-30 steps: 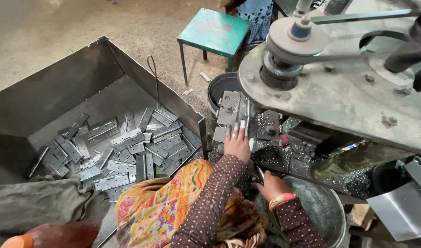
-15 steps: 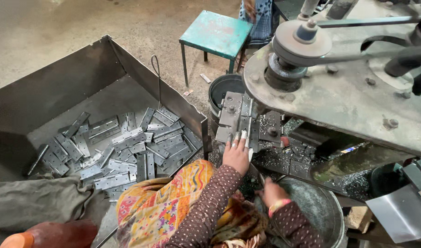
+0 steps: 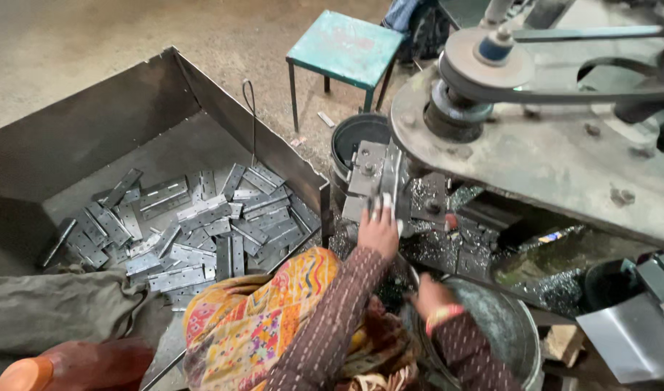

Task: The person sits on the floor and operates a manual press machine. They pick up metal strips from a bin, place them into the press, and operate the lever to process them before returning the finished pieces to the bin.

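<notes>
One teal stool (image 3: 344,48), one metal bin (image 3: 93,137), dozens of flat hinges (image 3: 201,217), two buckets (image 3: 350,137), one orange bottle (image 3: 71,366).

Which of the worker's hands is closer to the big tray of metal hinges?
The left. The left hand is up at the machine's metal block, just right of the tray; the right hand is farther right, over the round tub.

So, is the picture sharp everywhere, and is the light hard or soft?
Head view: soft, even daylight with faint shadows; the grey flat metal hinge plates in the rusty sheet-metal bin look sharp; the left hand at the machine is slightly blurred; the round grey pulley bulges from wide-lens distortion.
</notes>
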